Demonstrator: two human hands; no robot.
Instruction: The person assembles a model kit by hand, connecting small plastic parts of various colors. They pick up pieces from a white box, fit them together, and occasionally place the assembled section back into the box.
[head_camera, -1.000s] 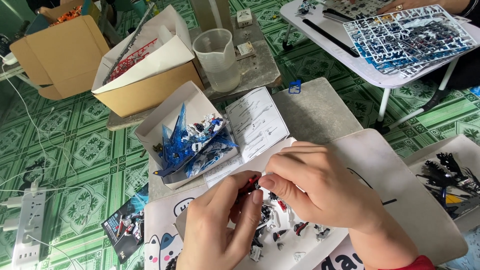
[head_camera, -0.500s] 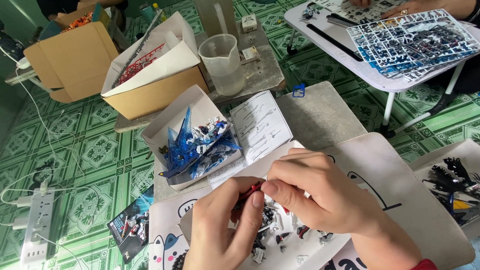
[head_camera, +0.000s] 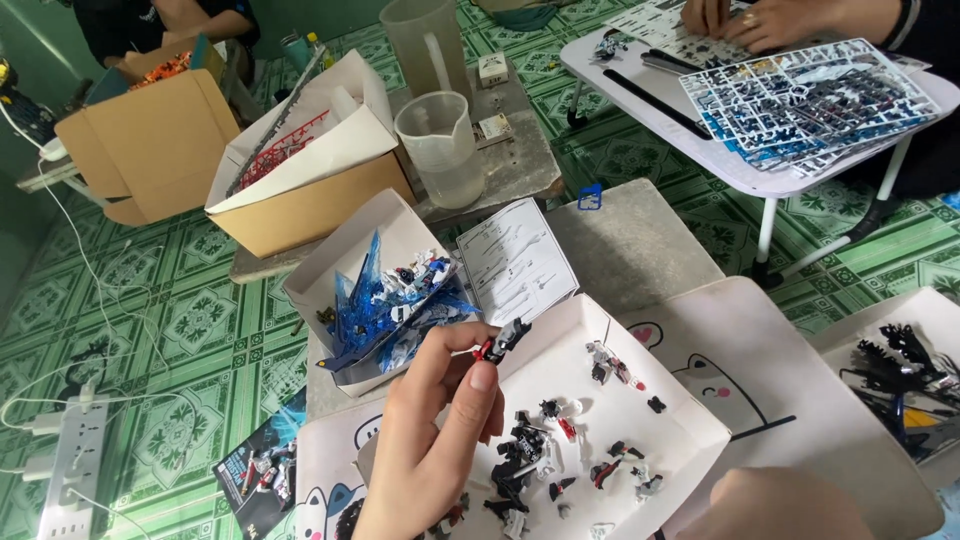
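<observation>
The left hand (head_camera: 435, 440) is raised above the white cardboard tray (head_camera: 690, 400), its thumb and forefinger pinched on a small red and black model part (head_camera: 502, 340). The part sits at the fingertips, above the tray's upper left edge and just below the folded instruction sheet (head_camera: 515, 262). Loose black, red and white model pieces (head_camera: 540, 450) lie scattered inside the tray. The right hand (head_camera: 780, 508) rests low at the bottom edge, mostly cut off; whether it is open or closed cannot be told. A second white box holding blue translucent parts (head_camera: 385, 300) stands to the left of the sheet. The tray lies on a white table (head_camera: 790, 350) printed with a cartoon cat.
</observation>
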